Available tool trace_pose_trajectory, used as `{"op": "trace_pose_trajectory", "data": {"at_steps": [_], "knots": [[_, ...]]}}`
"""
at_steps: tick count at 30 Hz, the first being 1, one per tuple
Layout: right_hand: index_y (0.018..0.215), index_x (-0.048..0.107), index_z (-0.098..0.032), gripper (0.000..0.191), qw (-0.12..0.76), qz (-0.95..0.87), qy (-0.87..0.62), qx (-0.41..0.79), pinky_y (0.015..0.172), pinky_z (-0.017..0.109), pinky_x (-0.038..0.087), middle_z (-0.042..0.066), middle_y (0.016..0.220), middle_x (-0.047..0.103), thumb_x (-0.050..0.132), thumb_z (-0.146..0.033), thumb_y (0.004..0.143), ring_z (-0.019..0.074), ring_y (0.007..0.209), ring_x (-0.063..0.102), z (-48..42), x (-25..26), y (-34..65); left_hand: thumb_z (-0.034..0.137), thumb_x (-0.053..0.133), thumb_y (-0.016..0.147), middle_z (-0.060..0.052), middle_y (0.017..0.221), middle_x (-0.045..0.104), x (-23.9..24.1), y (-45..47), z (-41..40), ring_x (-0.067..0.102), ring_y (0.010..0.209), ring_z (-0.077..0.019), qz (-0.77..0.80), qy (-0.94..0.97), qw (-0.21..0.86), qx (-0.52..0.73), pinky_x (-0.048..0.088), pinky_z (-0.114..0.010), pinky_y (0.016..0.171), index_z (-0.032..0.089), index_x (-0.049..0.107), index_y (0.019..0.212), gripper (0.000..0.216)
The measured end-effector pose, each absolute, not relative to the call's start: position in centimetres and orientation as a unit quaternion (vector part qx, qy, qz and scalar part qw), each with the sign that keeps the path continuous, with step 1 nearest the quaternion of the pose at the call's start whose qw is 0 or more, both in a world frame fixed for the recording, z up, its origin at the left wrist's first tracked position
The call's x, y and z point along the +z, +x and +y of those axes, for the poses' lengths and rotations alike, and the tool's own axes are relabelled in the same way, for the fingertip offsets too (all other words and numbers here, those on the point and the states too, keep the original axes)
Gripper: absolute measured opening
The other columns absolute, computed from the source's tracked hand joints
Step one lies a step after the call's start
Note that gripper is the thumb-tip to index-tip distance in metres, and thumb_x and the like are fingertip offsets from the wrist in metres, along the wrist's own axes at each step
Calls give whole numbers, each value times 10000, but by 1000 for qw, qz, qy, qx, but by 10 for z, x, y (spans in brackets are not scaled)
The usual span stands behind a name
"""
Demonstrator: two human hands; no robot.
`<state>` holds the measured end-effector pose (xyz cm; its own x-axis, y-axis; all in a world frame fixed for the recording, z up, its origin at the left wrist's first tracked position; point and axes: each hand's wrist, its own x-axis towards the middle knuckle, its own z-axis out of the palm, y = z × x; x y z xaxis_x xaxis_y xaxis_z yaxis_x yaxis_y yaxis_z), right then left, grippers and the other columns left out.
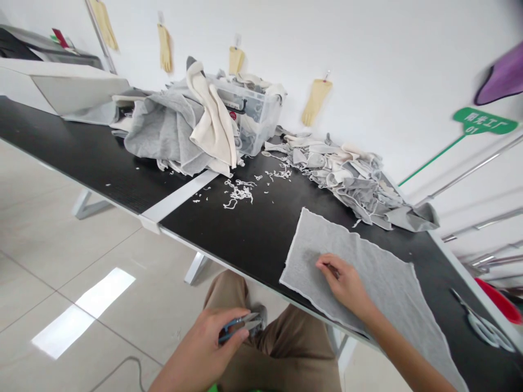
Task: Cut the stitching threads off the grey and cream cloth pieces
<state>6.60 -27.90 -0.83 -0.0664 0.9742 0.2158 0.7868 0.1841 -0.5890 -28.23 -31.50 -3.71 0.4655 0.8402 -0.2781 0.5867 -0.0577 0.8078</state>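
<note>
My left hand (210, 343) is closed around small blue-handled thread snips (241, 325), held over my lap in front of the table edge. The blades point right, toward my other hand. My right hand (343, 280) is over a flat grey cloth (368, 256), with thumb and fingertips pinched together. Whatever sits in that pinch is too small to make out. The cloth lies spread near the front edge of the black table, with a pale stitched border on its left side.
Loose white thread scraps (241, 193) lie mid-table. Behind them stand a heaped cloth pile (167, 128) and a clear plastic bin (259, 120). Crumpled grey pieces (347, 169) cover the back right. Scissors (484, 324) rest at the right edge. Yellow gloves (316, 102) hang on the wall.
</note>
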Motion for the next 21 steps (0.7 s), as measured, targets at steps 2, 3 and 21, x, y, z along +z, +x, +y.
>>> {"op": "trace_pose_trajectory", "data": {"at_steps": [2,3,21], "knots": [[819,644,-198,244,317,-685,-636,162,685,274,503,50,830,671,528,-386,922,183,778,626,-276,0,70,445,533,895,-26,1155,696,-37,-285,-315,587,1114,-267,504,711,471,137,453,-425,989,332,668,1202,354],[817,651,-199,249,331,-674,-640,162,680,265,508,48,827,675,545,-404,909,185,788,632,-273,5,71,442,535,893,-26,1154,698,-37,-286,-315,590,1113,-266,504,711,470,139,455,-423,989,330,671,1198,352],[806,731,-167,134,385,-770,-491,133,646,271,536,40,756,732,602,-200,786,169,656,681,-33,61,-67,391,569,874,-18,1130,726,-22,-306,-309,636,1053,-239,496,707,474,175,483,-335,966,301,699,1164,331]]}}
